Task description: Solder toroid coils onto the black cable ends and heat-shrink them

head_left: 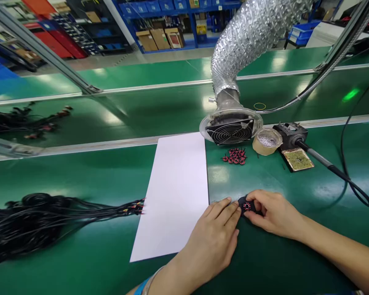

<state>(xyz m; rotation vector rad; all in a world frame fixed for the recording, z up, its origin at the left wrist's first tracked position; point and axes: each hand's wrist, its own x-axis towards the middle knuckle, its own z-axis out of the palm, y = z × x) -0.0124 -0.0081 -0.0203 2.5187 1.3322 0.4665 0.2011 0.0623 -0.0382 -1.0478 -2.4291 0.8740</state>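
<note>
A small round black part with a ring of red marks (247, 206) sits on a dark block (241, 201) on the green bench. My right hand (275, 213) is closed around the round part, thumb and index finger at its right side. From the left, my left hand (215, 235) lies with fingers stretched out, its fingertips touching the dark block's edge. Beyond my hands is a small pile of similar red-and-black round parts (235, 156). A white sheet (175, 192) lies flat just left of my left hand.
A bundle of black cables (49, 217) reaches the sheet, its coloured wire ends on the edge. Behind the pile stand a fume extractor (230, 127) with a foil duct (249, 41), a tape roll (267, 142), and a soldering iron (322, 159) in its stand with a sponge (297, 159).
</note>
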